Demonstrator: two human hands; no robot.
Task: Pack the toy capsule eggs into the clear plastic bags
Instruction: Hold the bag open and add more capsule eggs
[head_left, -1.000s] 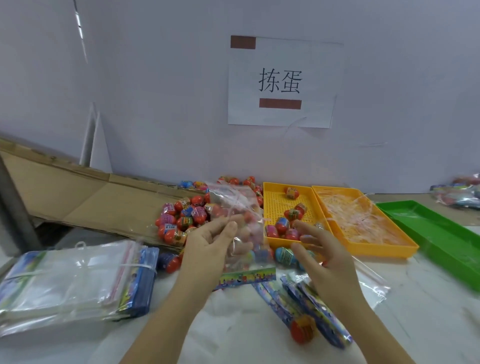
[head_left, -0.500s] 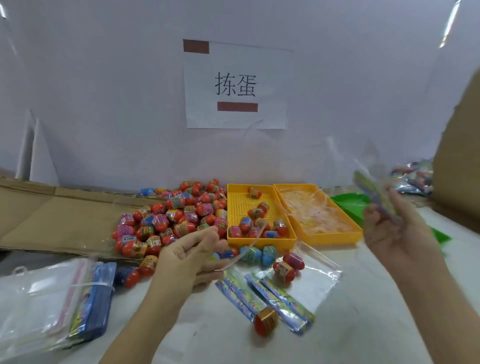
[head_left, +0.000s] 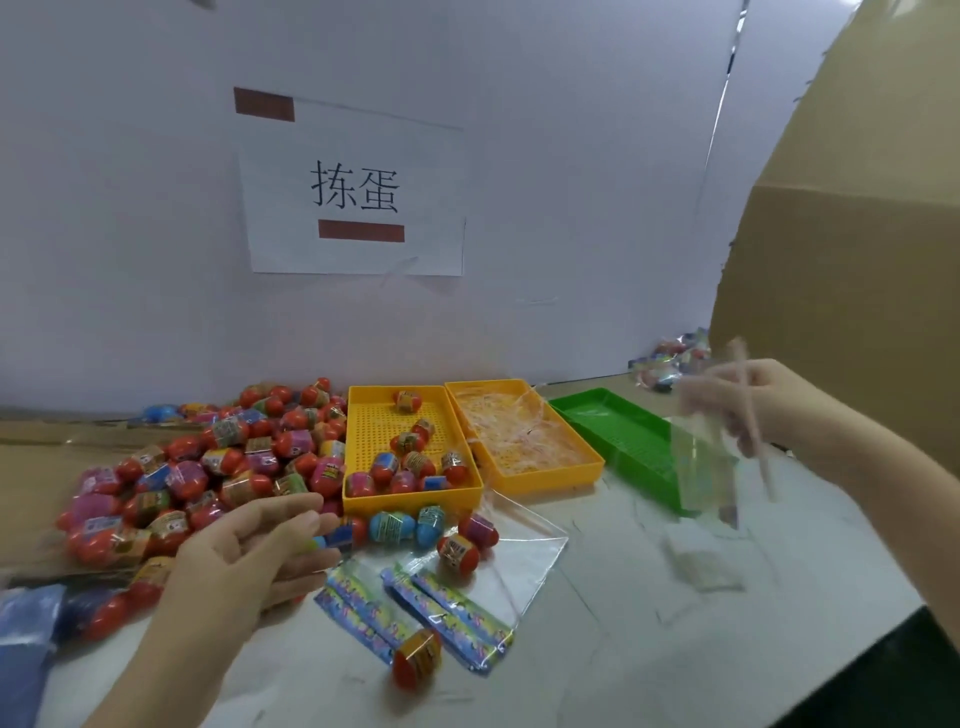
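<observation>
A big pile of red, pink and blue toy capsule eggs (head_left: 208, 467) lies on the left of the table. More eggs sit in a yellow perforated tray (head_left: 363, 501), and a few loose eggs (head_left: 395, 526) lie in front of it. Flat clear bags with colourful header strips (head_left: 447, 618) lie near me, one egg (head_left: 415, 657) resting on them. My left hand (head_left: 260, 556) hovers open beside the pile and holds nothing. My right hand (head_left: 763, 410) is raised at the right, pinching a clear plastic bag (head_left: 701, 467) that hangs blurred over the green tray; what is in it I cannot tell.
A second yellow tray (head_left: 587, 470) holds thin pale strands. A green tray (head_left: 597, 415) stands right of it. Filled bags (head_left: 670, 358) lie at the far right by the wall. A tall cardboard box (head_left: 857, 260) rises at the right. A blue-edged bag stack (head_left: 21, 639) lies bottom left.
The bag passed from my left hand to my right hand, which swung it right, over the green tray. My left hand stayed by the pile, open. My view turned right.
</observation>
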